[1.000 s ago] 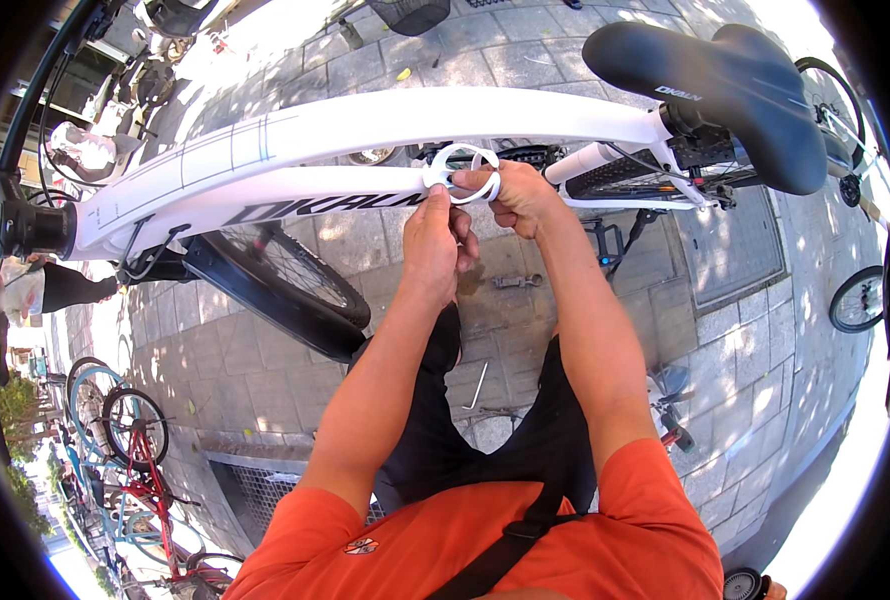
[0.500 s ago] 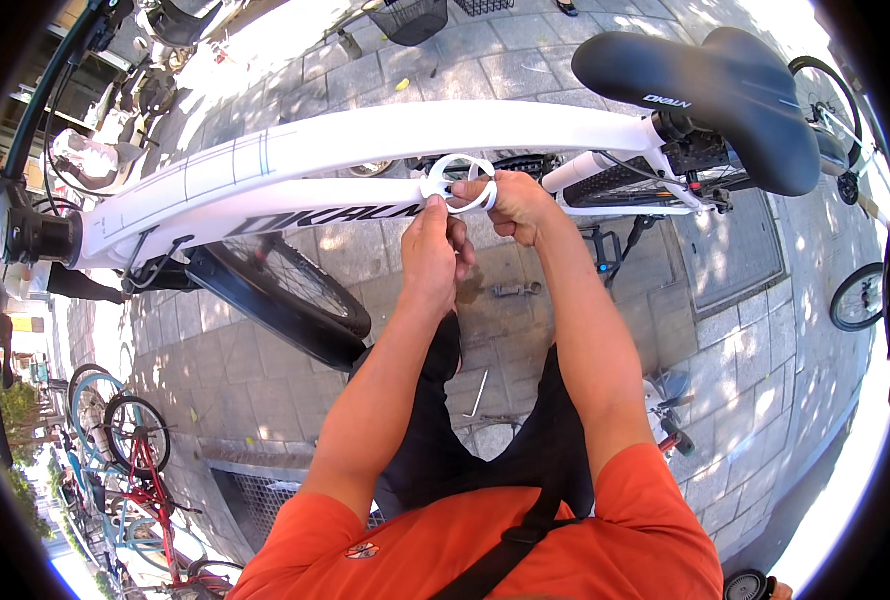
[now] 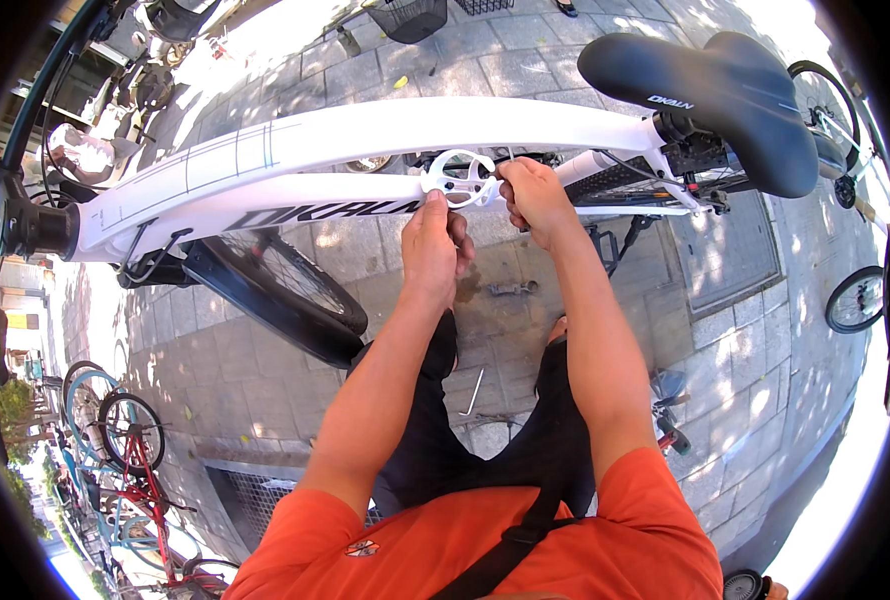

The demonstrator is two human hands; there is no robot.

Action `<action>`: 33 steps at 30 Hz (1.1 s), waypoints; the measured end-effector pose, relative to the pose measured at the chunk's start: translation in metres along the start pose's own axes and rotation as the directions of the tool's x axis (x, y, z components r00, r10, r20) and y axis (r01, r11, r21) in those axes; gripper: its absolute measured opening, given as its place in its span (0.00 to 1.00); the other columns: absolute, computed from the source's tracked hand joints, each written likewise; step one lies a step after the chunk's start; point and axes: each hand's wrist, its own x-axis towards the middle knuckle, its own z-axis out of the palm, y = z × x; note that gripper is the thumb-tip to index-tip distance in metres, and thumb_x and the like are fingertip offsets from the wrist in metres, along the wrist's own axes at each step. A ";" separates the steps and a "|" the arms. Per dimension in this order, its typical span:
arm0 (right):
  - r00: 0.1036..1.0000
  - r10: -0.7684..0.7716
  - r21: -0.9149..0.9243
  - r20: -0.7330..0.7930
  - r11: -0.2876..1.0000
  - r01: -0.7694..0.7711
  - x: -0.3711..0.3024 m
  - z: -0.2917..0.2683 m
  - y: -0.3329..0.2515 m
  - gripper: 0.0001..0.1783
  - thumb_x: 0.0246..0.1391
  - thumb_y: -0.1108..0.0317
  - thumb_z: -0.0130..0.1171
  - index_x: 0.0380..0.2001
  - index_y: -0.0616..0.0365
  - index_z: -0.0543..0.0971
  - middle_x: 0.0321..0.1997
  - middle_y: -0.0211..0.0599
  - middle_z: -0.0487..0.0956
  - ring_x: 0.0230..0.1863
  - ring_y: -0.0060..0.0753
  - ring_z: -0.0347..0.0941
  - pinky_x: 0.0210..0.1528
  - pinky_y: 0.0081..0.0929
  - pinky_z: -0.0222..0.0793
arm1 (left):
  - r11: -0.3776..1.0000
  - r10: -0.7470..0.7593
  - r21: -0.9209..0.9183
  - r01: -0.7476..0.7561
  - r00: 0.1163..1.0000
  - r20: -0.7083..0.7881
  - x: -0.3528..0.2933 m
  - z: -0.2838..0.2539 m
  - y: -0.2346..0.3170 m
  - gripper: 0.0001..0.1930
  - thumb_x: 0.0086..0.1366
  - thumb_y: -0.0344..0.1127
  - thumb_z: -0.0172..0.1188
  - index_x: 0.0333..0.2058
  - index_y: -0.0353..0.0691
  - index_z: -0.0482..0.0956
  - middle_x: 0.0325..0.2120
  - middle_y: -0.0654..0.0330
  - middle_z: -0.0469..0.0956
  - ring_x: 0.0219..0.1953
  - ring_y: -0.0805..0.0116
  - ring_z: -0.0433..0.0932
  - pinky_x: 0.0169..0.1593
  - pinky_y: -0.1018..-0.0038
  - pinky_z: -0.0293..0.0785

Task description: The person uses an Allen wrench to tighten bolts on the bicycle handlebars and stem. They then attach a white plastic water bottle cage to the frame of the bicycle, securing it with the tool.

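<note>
A white bottle cage [image 3: 464, 157] sits against the lower tube of a white bicycle frame [image 3: 345, 135], in front of me. My left hand [image 3: 431, 250] is closed, its thumb and fingertips pinching the cage's left end. At the cage's right end my right hand [image 3: 537, 200] is closed too, fingertips pressed together beside the cage. A thin grey bit shows just above those fingers; what they hold is too small to make out. The black saddle [image 3: 700, 105] stands to the right of both hands.
On the paving between my feet lie an L-shaped hex key [image 3: 478, 392] and a small metal part [image 3: 513, 288]. The front wheel [image 3: 295, 285] is turned toward me at left. Parked bicycles [image 3: 135, 440] stand at lower left; a pedal [image 3: 605, 245] hangs right of my forearm.
My right hand has drawn back to the right, out of the cage's opening to its right end. My left hand keeps its pinch at the cage's left end.
</note>
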 end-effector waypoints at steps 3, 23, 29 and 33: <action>0.823 -0.565 -0.529 0.058 0.681 0.506 0.006 -0.014 0.023 0.16 0.70 0.58 0.55 0.40 0.62 0.82 0.25 0.29 0.73 0.22 0.24 0.67 0.27 0.23 0.63 | 1.000 -0.008 0.009 0.008 1.000 -0.009 0.003 0.000 -0.001 0.20 0.81 0.51 0.45 0.37 0.41 0.75 0.22 0.67 0.71 0.17 0.75 0.71 0.18 0.76 0.57; 0.964 -0.248 0.111 -0.097 0.960 0.258 -0.016 0.003 0.011 0.12 0.70 0.66 0.58 0.43 0.66 0.81 0.37 0.38 0.85 0.34 0.25 0.81 0.38 0.25 0.79 | 1.000 -0.019 0.009 0.019 1.000 -0.016 0.004 -0.001 -0.003 0.20 0.82 0.50 0.42 0.42 0.41 0.75 0.23 0.66 0.71 0.18 0.73 0.70 0.19 0.75 0.57; 0.961 -0.257 0.096 -0.102 0.959 0.267 -0.016 0.007 0.013 0.11 0.70 0.66 0.58 0.43 0.66 0.81 0.36 0.37 0.85 0.34 0.25 0.80 0.38 0.24 0.79 | 1.000 -0.025 0.015 0.025 1.000 -0.018 0.002 0.001 0.000 0.20 0.82 0.50 0.42 0.43 0.40 0.75 0.22 0.66 0.70 0.18 0.74 0.70 0.19 0.76 0.57; 0.950 -0.301 0.033 -0.079 0.952 0.305 -0.017 0.006 0.011 0.11 0.70 0.66 0.60 0.43 0.64 0.82 0.35 0.34 0.85 0.34 0.23 0.80 0.38 0.23 0.78 | 1.000 -0.014 0.020 0.014 1.000 -0.011 0.005 0.000 -0.002 0.20 0.82 0.50 0.42 0.42 0.40 0.75 0.22 0.66 0.70 0.18 0.74 0.70 0.18 0.76 0.57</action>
